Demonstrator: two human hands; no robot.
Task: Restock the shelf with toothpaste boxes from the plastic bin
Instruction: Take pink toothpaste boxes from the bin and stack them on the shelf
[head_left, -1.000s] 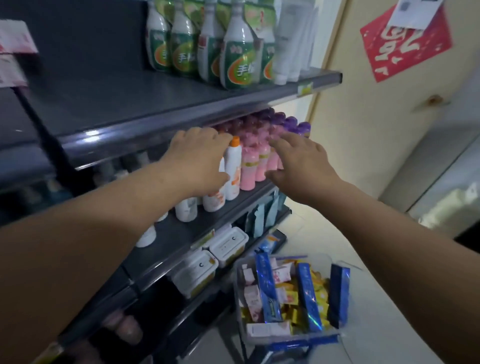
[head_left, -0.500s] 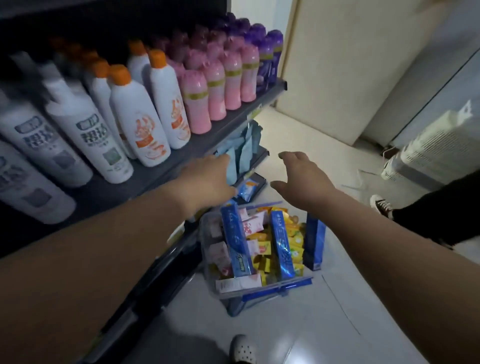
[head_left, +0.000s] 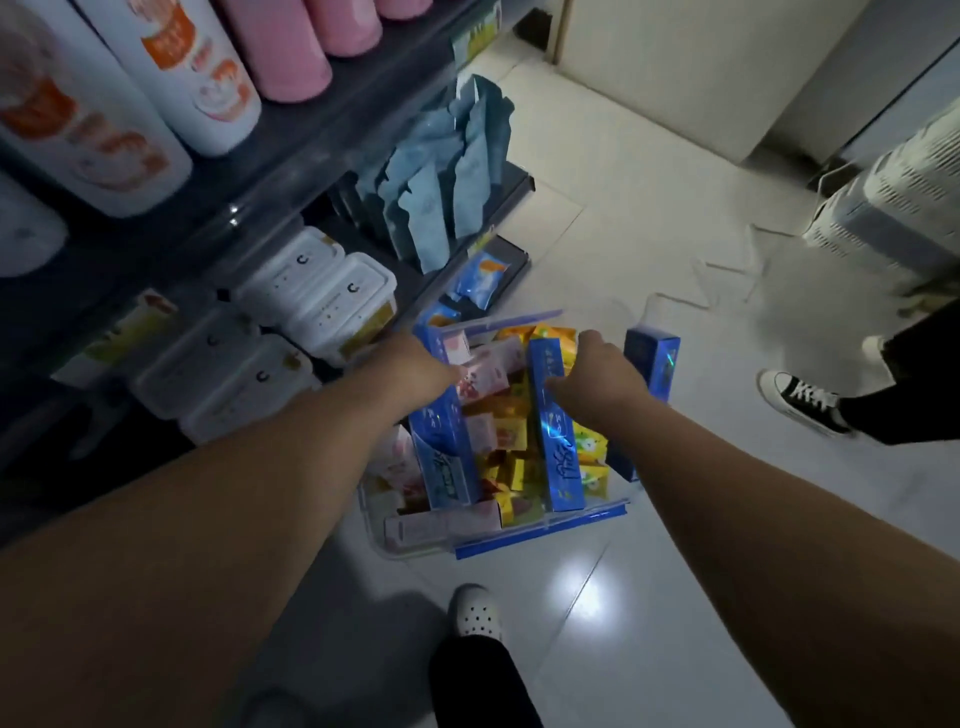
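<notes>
Toothpaste boxes (head_left: 558, 447): long blue cartons among small yellow and pink ones, heaped in the clear plastic bin (head_left: 415, 535) on the floor beside the shelf (head_left: 260, 202).
Handling: likely light, stiff card and glossy; best pinched across the narrow sides at mid-length.
Left hand (head_left: 415, 364): over one blue carton, fingers hidden, hold unclear.
Right hand (head_left: 602, 374): loosely spread, thumb at another carton, gripping nothing.
Nearby: white tubs (head_left: 322, 296), blue pouches (head_left: 441, 182), a stray carton (head_left: 652, 364) and a bystander's sneaker (head_left: 800, 400).
Obstruction: the overlapping heap may snag.

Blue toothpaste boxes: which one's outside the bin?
The blue box standing on the floor beside the plastic bin's right wall; the other two blue boxes lie inside it.
</notes>
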